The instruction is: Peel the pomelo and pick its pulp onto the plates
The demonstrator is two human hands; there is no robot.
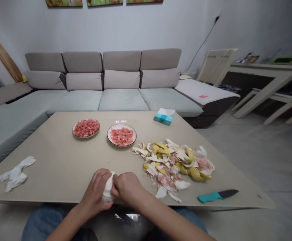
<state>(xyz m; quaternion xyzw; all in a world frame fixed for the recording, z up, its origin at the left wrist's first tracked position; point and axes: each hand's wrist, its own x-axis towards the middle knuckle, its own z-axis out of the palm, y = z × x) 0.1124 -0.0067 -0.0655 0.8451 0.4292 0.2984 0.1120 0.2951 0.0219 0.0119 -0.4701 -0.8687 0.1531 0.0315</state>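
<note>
Close to the table's front edge, my left hand (97,190) is wrapped round a peeled pomelo (109,188) covered in white pith. My right hand (125,187) presses against its right side with curled fingers, gripping it there; the fingertips are hidden. To the right lies a heap of pomelo peel (163,152), yellow rind mixed with white pith and pinkish membranes. Behind my hands, a white plate (109,134) with a dark rim holds pink pomelo flesh. A second plate (95,134), to its left, bears a larger mound of flesh.
A teal-handled knife (217,195) lies near the front right edge of the table (57,160). Crumpled white tissues (18,174) are at the left. A blue tissue pack (164,117) rests at the back right. Beyond stands a grey sofa (122,100).
</note>
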